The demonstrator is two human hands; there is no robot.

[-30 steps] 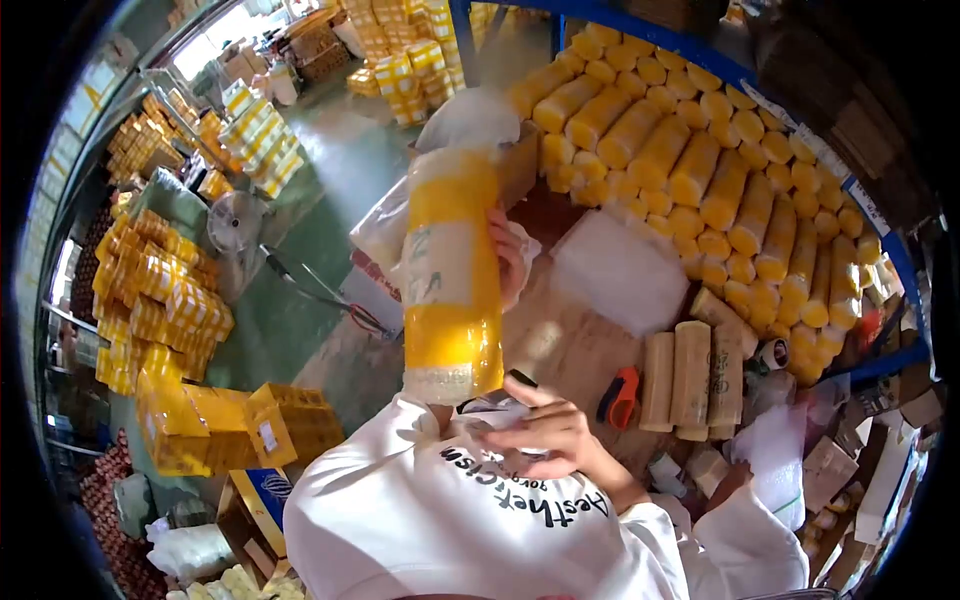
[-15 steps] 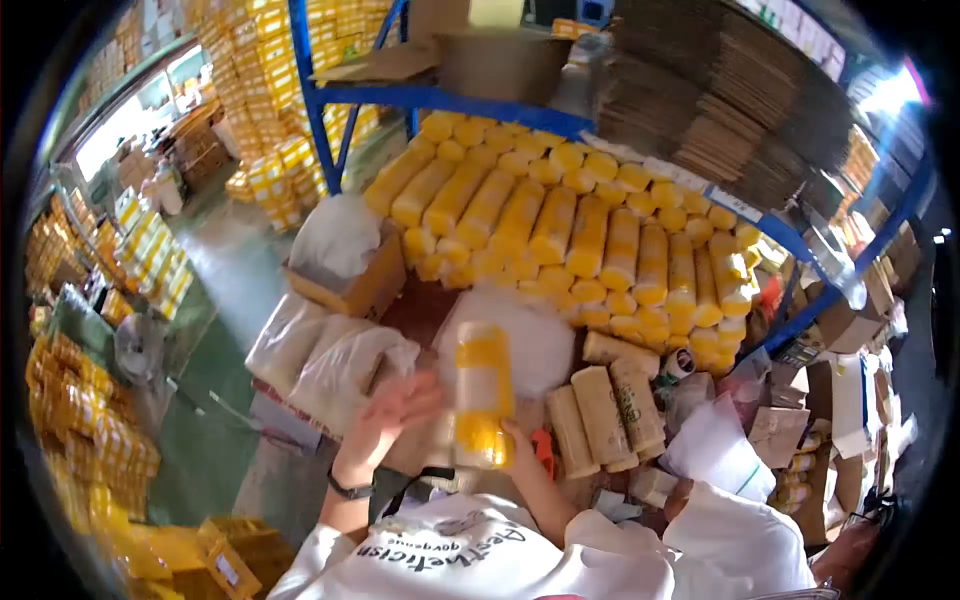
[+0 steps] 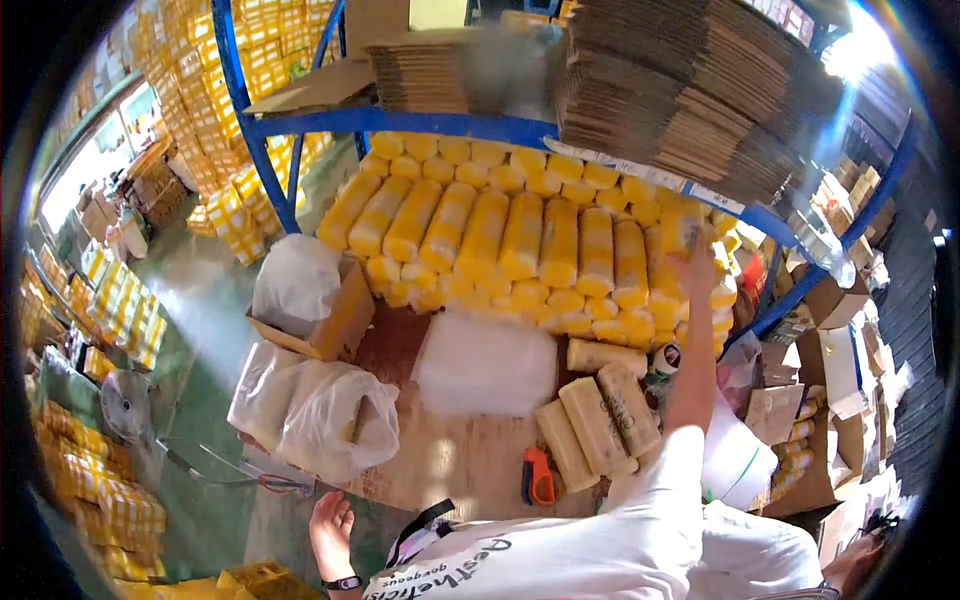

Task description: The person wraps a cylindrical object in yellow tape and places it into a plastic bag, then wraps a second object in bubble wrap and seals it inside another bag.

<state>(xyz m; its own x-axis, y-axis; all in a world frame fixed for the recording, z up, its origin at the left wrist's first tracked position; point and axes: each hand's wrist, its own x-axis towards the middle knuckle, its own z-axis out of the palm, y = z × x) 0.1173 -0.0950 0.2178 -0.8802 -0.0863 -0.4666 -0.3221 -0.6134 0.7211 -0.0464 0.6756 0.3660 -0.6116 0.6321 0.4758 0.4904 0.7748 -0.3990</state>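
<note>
My right hand [image 3: 692, 262] reaches far forward to the right end of the stacked yellow-and-white rolls [image 3: 524, 236]. A yellow roll [image 3: 682, 226] lies at its fingertips on the stack; whether the fingers grip it is too blurred to tell. My left hand [image 3: 332, 520] hangs low near the front edge of the wooden table [image 3: 470, 470], fingers loosely curled and apart, holding nothing. White foam sheets [image 3: 486, 364] lie in front of the stack. Brown wrapped rolls [image 3: 598, 424] and an orange-handled tool [image 3: 538, 476] sit on the table's right part.
A box holding a white bag [image 3: 298, 284] and plastic-bagged items [image 3: 340, 420] are at the table's left. A blue rack [image 3: 440, 122] bearing flat cardboard [image 3: 690, 90] spans above the stack. Another person's hand [image 3: 856, 562] shows at lower right, beside open boxes [image 3: 834, 440].
The yellow roll between my hands has left the table's middle. My right hand has moved forward and right to the stack; my left hand has dropped down and left. The view has shifted.
</note>
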